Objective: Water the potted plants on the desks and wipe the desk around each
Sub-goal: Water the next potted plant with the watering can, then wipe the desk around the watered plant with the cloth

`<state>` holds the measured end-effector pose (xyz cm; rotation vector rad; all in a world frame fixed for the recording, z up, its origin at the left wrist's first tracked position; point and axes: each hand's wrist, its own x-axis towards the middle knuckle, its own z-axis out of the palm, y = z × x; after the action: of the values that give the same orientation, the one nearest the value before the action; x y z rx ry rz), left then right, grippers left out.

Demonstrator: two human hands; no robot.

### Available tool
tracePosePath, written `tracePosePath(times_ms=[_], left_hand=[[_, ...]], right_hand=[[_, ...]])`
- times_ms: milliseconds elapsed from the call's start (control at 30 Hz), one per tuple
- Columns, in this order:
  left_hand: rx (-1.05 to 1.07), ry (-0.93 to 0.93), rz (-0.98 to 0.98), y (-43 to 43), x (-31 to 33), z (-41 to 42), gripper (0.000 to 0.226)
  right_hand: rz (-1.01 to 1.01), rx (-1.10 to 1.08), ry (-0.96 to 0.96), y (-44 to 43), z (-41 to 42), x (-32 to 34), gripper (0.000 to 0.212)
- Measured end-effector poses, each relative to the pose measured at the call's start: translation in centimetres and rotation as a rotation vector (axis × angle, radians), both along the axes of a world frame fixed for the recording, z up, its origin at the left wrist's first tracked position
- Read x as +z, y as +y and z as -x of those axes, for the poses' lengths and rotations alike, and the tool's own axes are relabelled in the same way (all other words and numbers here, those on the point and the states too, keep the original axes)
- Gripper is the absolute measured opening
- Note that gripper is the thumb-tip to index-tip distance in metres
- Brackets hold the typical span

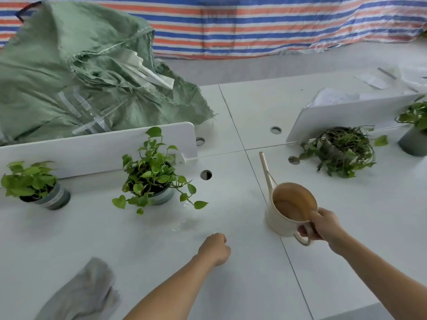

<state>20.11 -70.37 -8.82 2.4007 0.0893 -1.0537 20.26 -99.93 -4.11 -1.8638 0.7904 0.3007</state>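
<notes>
My right hand [323, 225] grips the handle of a cream watering can [282, 218] that stands on the white desk [231, 285], its long spout pointing up and away. My left hand [215, 249] rests on the desk as a closed fist, holding nothing. A leafy potted plant [151, 174] stands left of centre, and a second potted plant [34, 184] sits at the far left. On the right, a trailing plant [342, 151] lies beside another potted plant [413, 128] at the edge. A grey cloth [83, 294] lies at the lower left. A small wet patch [182, 225] shines in front of the central plant.
White divider panels [92, 148] [346, 118] stand behind the plants. A big green woven sack [80, 72] fills the back left. Round cable holes [206, 174] dot the desk. Papers [374, 82] lie at the back right, before a striped tarpaulin [254, 26].
</notes>
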Motion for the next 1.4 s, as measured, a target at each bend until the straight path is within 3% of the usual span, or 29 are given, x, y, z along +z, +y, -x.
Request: tracePosePath(times_ms=[400, 467, 600, 767, 900, 1133, 1233, 1400], left_hand=[[-0.114, 0.089, -0.179, -0.2, -3.3, 1.2, 0.046], [-0.101, 0.091, -0.161, 0.0, -3.4, 1.2, 0.048], [-0.059, 0.022, -0.121, 1.2, -3.0, 1.3, 0.043], [0.075, -0.136, -0.048, 4.1, -0.9, 1.6, 0.010], [0.147, -0.246, -0.006, 7.8, 1.3, 1.7, 0.018], [0.382, -0.314, 0.020, 19.6, 3.4, 3.0, 0.020], [0.494, -0.331, 0.007, 24.4, 3.6, 3.0, 0.021], [0.699, -0.337, 0.017, 29.3, 4.2, 1.5, 0.042]], right_hand=[[0.039, 0.016, 0.045, -3.1, -1.8, -2.3, 0.024], [0.180, 0.097, 0.112, -3.3, -2.0, -2.4, 0.031], [0.673, 0.265, 0.175, -2.8, -1.7, -1.0, 0.044], [0.826, 0.226, 0.009, 1.3, -1.7, 0.8, 0.040], [0.766, 0.249, -0.120, 6.8, -1.7, 1.9, 0.032], [0.590, 0.415, -0.114, 19.9, -0.8, 2.5, 0.027], [0.399, 0.433, -0.072, 24.8, -0.3, 1.4, 0.023], [0.028, 0.443, 0.025, 31.3, 0.0, -0.6, 0.026]])
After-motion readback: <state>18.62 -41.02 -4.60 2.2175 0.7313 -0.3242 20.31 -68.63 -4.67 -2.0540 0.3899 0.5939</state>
